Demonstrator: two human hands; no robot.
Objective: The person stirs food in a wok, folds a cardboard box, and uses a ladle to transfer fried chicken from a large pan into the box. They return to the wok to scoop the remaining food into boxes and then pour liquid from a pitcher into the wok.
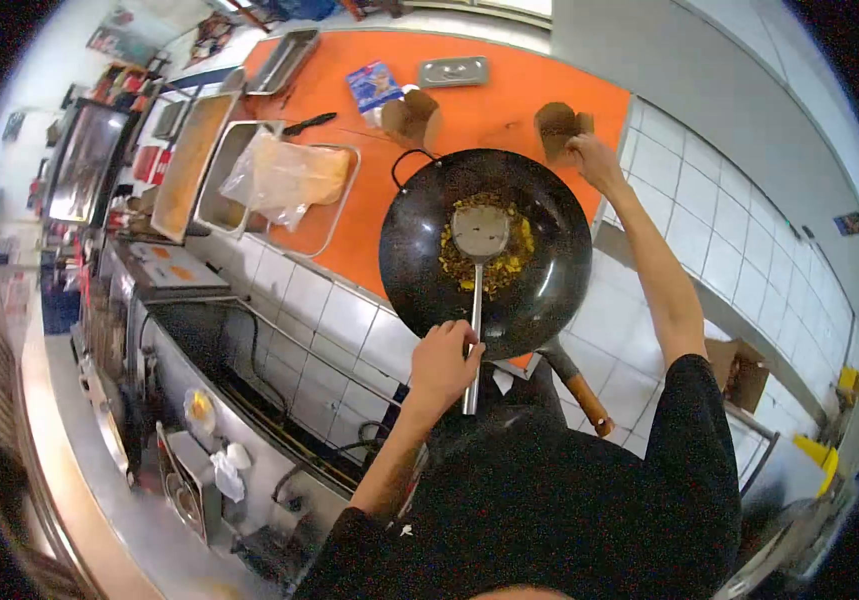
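Note:
A black wok [414,235] sits on the orange table, its loop handle pointing away and its wooden-tipped handle toward me. Yellow and brown bits of food [514,262] lie in its bottom. A metal wok spatula [479,232] rests in the food, its handle over the near rim. My left hand [441,360] is closed at the spatula's handle, by the wok's near edge. Beyond the wok on the right, my right hand [596,165] has its fingers pinched at the flap of an open brown paper takeout box [553,130].
Another brown box [417,122] stands past the wok, beside a blue-and-white packet [373,86]. A metal lid [452,71] lies farther back. To the left are a bagged yellowish food [294,182] on a tray, a black-handled utensil [309,124] and a fryer [209,340].

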